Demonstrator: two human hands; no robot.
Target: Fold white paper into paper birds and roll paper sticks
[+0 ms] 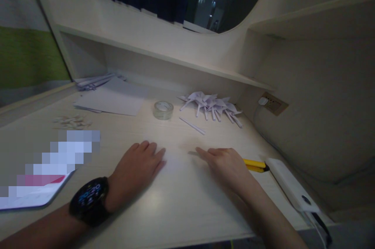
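Note:
My left hand [140, 163], with a black watch [90, 201] on the wrist, rests low over the desk; its index finger and thumb are apart and the other fingers are bent. A faint pale patch lies between my hands, and I cannot tell if it is paper or glare. My right hand [227, 163] has its index finger stretched toward the middle, the other fingers partly folded. A thin grey streak shows by that fingertip, perhaps a shadow. Beyond the hands lie thin white paper sticks [191, 125] and a roll of clear tape [163, 110].
Several paper pinwheels [209, 102] lie at the back right. White sheets [113, 96] and small pale scraps [73, 121] are at left, above a blurred-out tablet-like device [49, 196]. Yellow-handled tools [254, 164] and a white power bank-like box [291, 184] sit at right.

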